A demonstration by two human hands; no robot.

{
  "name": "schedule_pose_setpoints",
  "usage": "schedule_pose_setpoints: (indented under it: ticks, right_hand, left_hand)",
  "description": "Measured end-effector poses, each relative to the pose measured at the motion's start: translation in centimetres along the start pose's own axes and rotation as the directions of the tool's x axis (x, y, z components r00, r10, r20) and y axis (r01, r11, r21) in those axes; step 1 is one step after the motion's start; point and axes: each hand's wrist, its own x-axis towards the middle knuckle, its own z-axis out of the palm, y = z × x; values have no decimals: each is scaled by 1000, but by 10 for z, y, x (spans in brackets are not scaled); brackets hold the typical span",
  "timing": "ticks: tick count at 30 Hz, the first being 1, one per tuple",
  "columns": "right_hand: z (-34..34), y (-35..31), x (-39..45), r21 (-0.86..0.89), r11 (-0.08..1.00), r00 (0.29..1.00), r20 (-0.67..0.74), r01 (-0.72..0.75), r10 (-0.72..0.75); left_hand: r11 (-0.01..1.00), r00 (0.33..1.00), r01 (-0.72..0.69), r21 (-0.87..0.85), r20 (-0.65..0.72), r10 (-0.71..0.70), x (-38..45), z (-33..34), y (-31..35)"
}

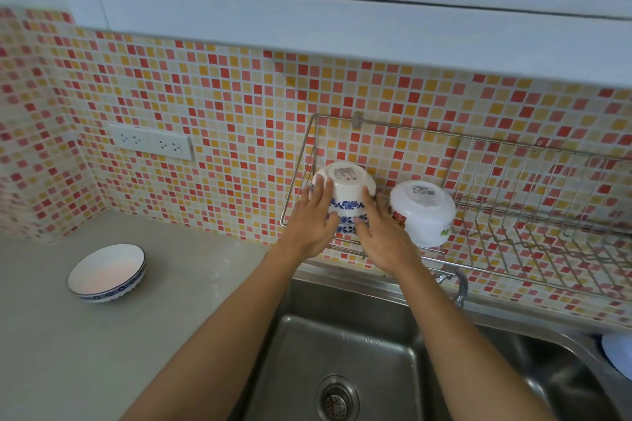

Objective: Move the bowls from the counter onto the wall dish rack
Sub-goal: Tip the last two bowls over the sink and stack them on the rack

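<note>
both my hands are up at the left end of the wall dish rack (478, 202), one on each side of a blue-and-white bowl (345, 191) that sits upside down there, its foot ring and a sticker facing me. my left hand (313, 219) lies against its left flank with the fingers (323, 191) straight and flat on the glaze; my right hand (379, 232) does the same on the right flank, fingers stretched upward along the side, so the bowl is pressed between two flat palms rather than gripped. under it shows more blue pattern (a second bowl nested below, or just the rim band, i cannot tell). just to its right on the rack stands a white bowl (422, 212), also upside down, with a red mark low on its side. one more shallow blue-rimmed bowl (106, 273) sits upright on the grey worktop (102, 352), well apart to the left. below my arms lies the steel sink (342, 369) with its drain strainer.
</note>
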Motion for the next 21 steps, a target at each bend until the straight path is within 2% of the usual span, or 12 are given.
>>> schedule_pose_setpoints:
  ticks: [4, 6, 8, 10, 11, 13, 16, 18, 21]
  right_hand:
    - [-1, -3, -2, 47, 999, 998, -58, -6, 8]
    - [-3, -4, -8, 119, 992, 983, -185, 37, -14]
    - [0, -10, -28, 239, 961, 931, -363, 136, -42]
    - [20, -28, -56, 312, 912, 866, -493, 268, -86]
    - [36, -42, -72, 321, 897, 853, -512, 305, -107]
    - [77, -79, -95, 355, 875, 879, -454, 330, -147]
    - [135, -137, -97, 436, 858, 962, -145, 271, -231]
    - [176, -171, -81, 455, 876, 966, 109, 161, -234]
    - [235, -219, -50, 461, 887, 950, 269, 21, -162]
  left_hand:
    - [995, 999, 14, -95, -51, -19, -13, -9, 11]
    - [991, 992, -15, -129, -126, -2, -34, -21, 16]
    - [995, 976, -45, -86, -214, 25, -64, -38, 13]
    - [999, 957, -2, -45, -288, -11, -98, -57, -7]
    - [998, 947, 41, -39, -316, -51, -115, -67, -23]
    - [988, 928, 144, -47, -341, -152, -148, -84, -68]
    - [935, 876, 354, -39, -336, -346, -185, -103, -145]
    - [884, 830, 461, -76, -316, -460, -205, -110, -193]
    - [829, 785, 547, -115, -275, -555, -227, -117, -256]
